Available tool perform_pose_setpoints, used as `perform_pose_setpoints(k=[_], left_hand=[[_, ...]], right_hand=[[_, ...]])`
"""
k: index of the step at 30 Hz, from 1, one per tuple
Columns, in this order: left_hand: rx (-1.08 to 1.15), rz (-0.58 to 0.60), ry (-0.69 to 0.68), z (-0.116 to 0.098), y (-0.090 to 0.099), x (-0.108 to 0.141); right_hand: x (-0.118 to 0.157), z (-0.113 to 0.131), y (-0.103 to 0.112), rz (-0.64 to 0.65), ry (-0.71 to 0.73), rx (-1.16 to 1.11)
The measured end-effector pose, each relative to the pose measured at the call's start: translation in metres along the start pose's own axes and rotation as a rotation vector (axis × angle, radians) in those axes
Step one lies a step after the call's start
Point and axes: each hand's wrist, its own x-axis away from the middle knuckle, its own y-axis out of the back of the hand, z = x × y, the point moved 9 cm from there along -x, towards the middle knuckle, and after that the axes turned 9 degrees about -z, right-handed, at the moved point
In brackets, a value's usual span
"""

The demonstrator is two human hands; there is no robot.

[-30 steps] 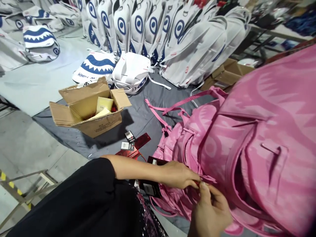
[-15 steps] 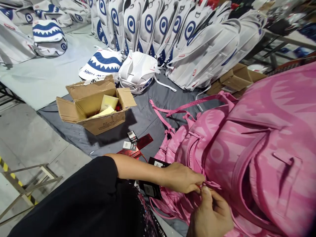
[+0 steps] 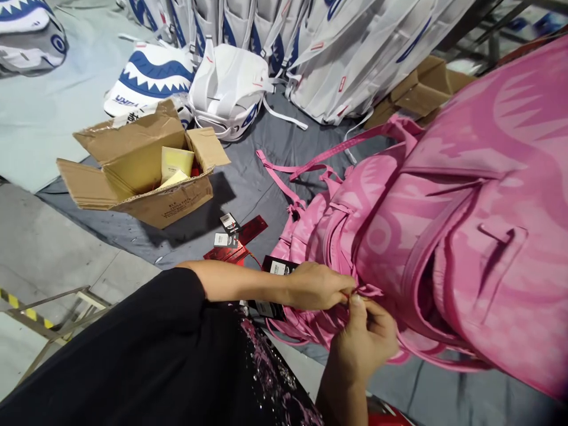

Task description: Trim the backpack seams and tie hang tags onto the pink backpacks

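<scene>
My left hand [image 3: 317, 286] reaches across from the left, its fingers pinched together beside the pink backpacks. Close against it, my right hand [image 3: 366, 334] is pinched too, thumb and forefinger at the same spot. A thin reddish cord [image 3: 348, 296] shows between the fingertips, next to a pink strap; its ends are hidden. The large pink backpack [image 3: 501, 225] with a shark-tooth print stands at the right, its front pocket gaping. Smaller pink packs [image 3: 310, 236] lean behind the hands. Black hang tags with white labels [image 3: 278, 267] lie by my left wrist.
On the grey cloth [image 3: 248, 171] stands an open cardboard box [image 3: 177, 204] with yellow packets inside. Red strips [image 3: 252, 231] and small tags [image 3: 226, 239] lie before it. White backpacks [image 3: 231, 83] line the back. A second carton [image 3: 421, 86] sits behind the pink packs.
The view has tilted down and shifted right, so things sit higher and further left. Both hands stay pinched together at the pink packs; more of my right forearm shows.
</scene>
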Motion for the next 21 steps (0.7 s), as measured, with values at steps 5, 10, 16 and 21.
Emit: perform_pose_setpoints(k=[5,10,16,21], left_hand=[[0.109,0.11,-0.097,-0.004,0.008,-0.007],[0.016,0.069,-0.105,-0.004,0.018,-0.008],[-0.129,-0.05,-0.05,-0.006,0.018,-0.002],[-0.101,-0.122,-0.074,-0.01,0.0,0.012]], right_hand=[[0.0,0.0,-0.005,-0.011,0.011,-0.063],[0.001,-0.004,-0.01,-0.017,-0.039,-0.139],[-0.001,0.003,-0.011,-0.005,-0.013,-0.076],[0.0,0.007,-0.008,0.007,0.046,-0.062]])
